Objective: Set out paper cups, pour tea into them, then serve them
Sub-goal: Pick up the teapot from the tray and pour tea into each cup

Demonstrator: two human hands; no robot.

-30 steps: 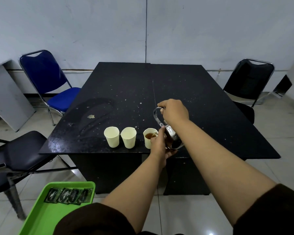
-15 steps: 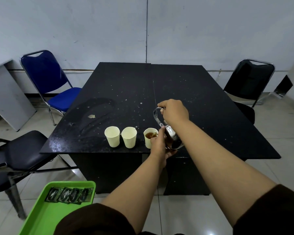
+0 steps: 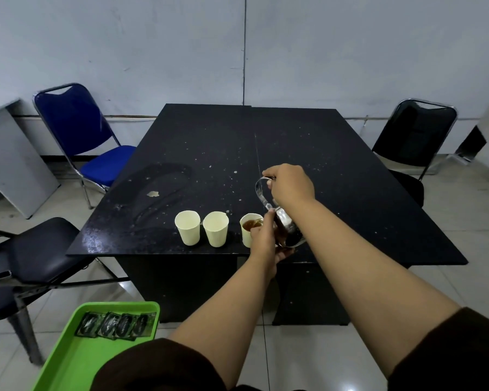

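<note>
Three pale paper cups stand in a row near the front edge of the black table [image 3: 209,153]. The left cup [image 3: 187,227] and middle cup [image 3: 215,229] look empty. The right cup [image 3: 246,239] holds brown tea. A shiny metal teapot [image 3: 290,231] is tilted over it, its spout at the rim. My right hand [image 3: 290,184] grips the teapot's arched handle from above. My left hand [image 3: 263,239] cradles the pot's body beside the right cup, thumb up along it and fingers underneath.
A green tray [image 3: 76,362] with several dark sachets [image 3: 116,325] sits low at the front left. A blue chair [image 3: 76,122] and a dark chair [image 3: 31,249] stand left of the table, a black chair [image 3: 412,134] right. A grey panel [image 3: 9,156] leans at the far left.
Both hands and the tilted teapot stay almost where they were over the right cup. The cups have not moved.
</note>
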